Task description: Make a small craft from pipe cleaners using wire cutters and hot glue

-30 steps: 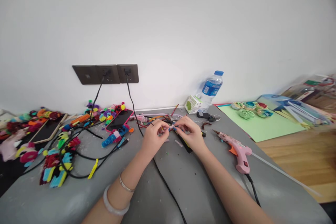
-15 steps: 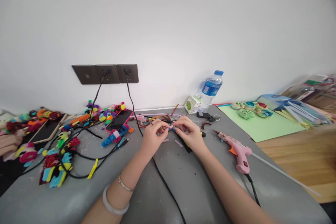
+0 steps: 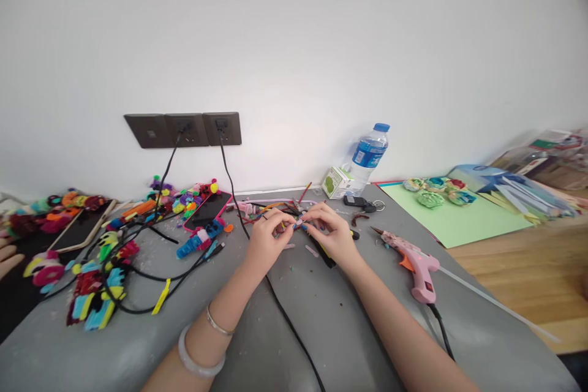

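In front of me, near the back of the grey table, my left hand and my right hand meet fingertip to fingertip. Both pinch a small pale pink piece, mostly covered by the fingers, its exact kind unclear. Under and beside my right hand lies a black-and-yellow handled tool, partly hidden. Short pale pink fuzzy pieces rest on the table just below the fingers. Behind the hands is a loose bunch of coloured pipe cleaners.
A pink glue gun with a glue stick lies right. Behind are a water bottle, a green-white box and keys. Black cables cross the table. Fuzzy figures and phones crowd the left, beside another person's hand.
My hands stay almost in place, still pinching the small piece. At the far left, the other person's hand has drawn back toward the edge of the picture.
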`<state>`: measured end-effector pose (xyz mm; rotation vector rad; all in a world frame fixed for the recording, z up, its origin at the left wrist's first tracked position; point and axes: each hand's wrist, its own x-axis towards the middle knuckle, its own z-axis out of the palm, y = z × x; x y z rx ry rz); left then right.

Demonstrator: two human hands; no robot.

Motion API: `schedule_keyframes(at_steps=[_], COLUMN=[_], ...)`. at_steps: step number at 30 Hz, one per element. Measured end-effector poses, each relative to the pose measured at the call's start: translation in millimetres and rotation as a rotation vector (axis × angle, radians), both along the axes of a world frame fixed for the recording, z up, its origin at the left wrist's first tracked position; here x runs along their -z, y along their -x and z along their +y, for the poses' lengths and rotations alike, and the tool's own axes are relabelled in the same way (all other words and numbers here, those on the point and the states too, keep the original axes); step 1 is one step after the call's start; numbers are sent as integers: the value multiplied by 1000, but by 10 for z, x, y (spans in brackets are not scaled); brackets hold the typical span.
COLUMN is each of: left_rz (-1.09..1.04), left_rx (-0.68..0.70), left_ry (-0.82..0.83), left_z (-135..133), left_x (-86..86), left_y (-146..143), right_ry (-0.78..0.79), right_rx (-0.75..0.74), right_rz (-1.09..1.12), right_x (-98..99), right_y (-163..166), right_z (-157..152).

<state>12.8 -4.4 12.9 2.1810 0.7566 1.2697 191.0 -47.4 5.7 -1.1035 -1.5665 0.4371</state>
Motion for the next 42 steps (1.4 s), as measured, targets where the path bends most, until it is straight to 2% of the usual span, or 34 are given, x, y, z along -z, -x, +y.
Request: schedule_keyframes(at_steps=[22,42], left_rz=[19,11], left_rx=[15,10], left_ry=[25,20], left_z=[-23,-22], left_x=[8,-3], left_y=[-8,-6], right_ry=[14,-42], right_rx=[-20,-21], right_rz=[-12,-22], right_x=[-20,-13], right_y=[17,9], right_z=[-11,1])
